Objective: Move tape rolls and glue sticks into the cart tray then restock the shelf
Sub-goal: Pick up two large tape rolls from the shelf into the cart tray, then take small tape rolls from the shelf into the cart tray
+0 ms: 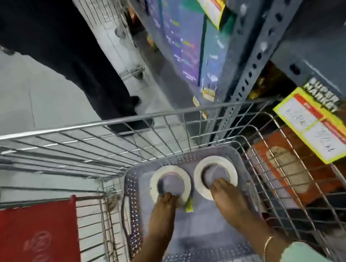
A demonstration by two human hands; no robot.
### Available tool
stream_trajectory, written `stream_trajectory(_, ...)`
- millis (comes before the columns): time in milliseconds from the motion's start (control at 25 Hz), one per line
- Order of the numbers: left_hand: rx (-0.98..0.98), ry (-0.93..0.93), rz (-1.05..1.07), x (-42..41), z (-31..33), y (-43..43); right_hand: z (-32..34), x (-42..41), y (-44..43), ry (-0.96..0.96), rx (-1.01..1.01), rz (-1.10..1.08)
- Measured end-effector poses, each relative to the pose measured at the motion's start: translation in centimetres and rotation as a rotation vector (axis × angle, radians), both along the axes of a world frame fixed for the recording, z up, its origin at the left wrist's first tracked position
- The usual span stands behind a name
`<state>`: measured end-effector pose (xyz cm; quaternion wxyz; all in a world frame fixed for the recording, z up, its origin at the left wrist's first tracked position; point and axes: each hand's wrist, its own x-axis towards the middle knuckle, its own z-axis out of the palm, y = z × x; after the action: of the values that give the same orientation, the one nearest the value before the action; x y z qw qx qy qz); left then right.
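While our left fingers point(167, 197) hook into one tape roll point(170, 185) and our right fingers point(220, 184) into the other roll point(215, 175), both rolls lie side by side in the tray point(197, 254) inside the cart point(123, 139), beside the shelf point(267, 46).

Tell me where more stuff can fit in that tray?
The purple perforated plastic tray has bare floor in its near half, between the left hand and right hand. The far half is crowded: two white tape rolls sit side by side, with only a slim gap between them.
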<state>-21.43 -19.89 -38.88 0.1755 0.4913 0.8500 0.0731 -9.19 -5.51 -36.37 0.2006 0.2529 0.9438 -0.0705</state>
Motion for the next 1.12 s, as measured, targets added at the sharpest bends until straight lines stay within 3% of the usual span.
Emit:
stream_trajectory(280,-0.040,0.030,0.004,1.2,-0.6,1.5,0.3,0.3,-0.4,0.136,0.091,-0.005)
stream_trajectory(440,0.003,-0.044,0.046,1.1,0.4,1.6,1.4,-0.1,-0.3,0.161,0.071,-0.061)
stream_trajectory(560,0.145,-0.154,0.144,2.2,5.0,3.4,8.0,0.4,0.6,0.280,0.007,-0.212)
stream_trajectory(640,0.308,-0.279,0.277,2.9,10.2,5.2,13.4,1.0,1.3,0.475,-0.094,-0.317)
stream_trajectory(720,0.497,-0.286,0.285,4.0,16.2,7.2,20.0,2.7,1.7,0.610,-0.198,-0.420)
stream_trajectory(840,0.646,-0.301,0.115,6.8,25.3,10.4,29.6,8.3,3.1,0.917,-0.105,-0.535)
stream_trajectory(920,0.655,-0.345,-0.058,10.1,30.0,12.4,34.8,13.9,4.7,0.993,-0.002,-0.624)
stream_trajectory(1040,0.604,-0.396,-0.355,16.7,34.7,15.3,38.6,23.4,8.3,0.837,0.143,-0.788)
stream_trajectory(1120,0.453,-0.354,-0.540,21.4,36.0,17.5,38.8,28.4,9.8,0.575,0.139,-0.880)
